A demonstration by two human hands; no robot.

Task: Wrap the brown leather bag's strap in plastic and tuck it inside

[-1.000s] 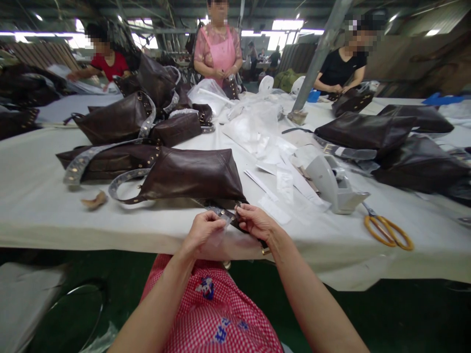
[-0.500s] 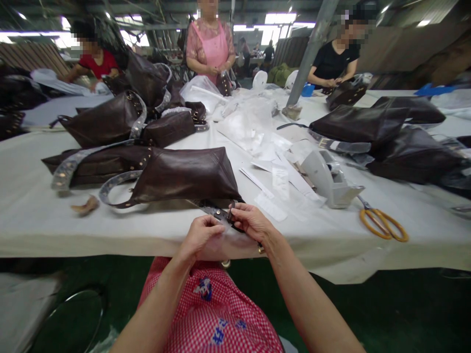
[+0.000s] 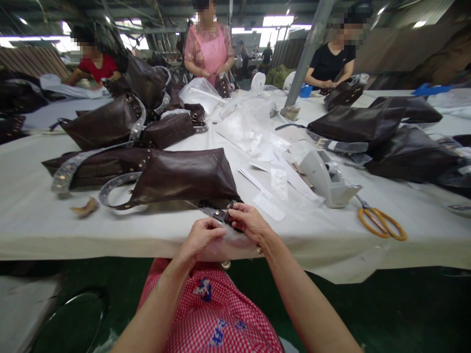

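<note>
A dark brown leather handbag [image 3: 184,174] lies on its side on the table in front of me. Its studded strap [image 3: 220,214], partly wrapped in clear plastic, comes out from under the near edge toward my hands. My right hand [image 3: 249,224] pinches a dark end piece of this strap between thumb and fingers. Just left of it, my left hand [image 3: 203,237] has thumb and forefinger pressed together near the strap; what is in that pinch, if anything, is too small to tell. A second plastic-wrapped handle [image 3: 117,189] loops out at the bag's left end.
More brown bags [image 3: 106,120] are piled at left, others [image 3: 358,122] at right. A grey tape dispenser [image 3: 326,179] and orange-handled scissors [image 3: 380,223] lie to my right. Plastic and paper scraps [image 3: 250,120] cover the middle, near a slanted pole [image 3: 307,54]. Three co-workers sit or stand across the table.
My hands stay almost in the same place, with only slight finger movement at the strap. The view shifts a little. Across the table, the co-worker at left has drawn a hand back.
</note>
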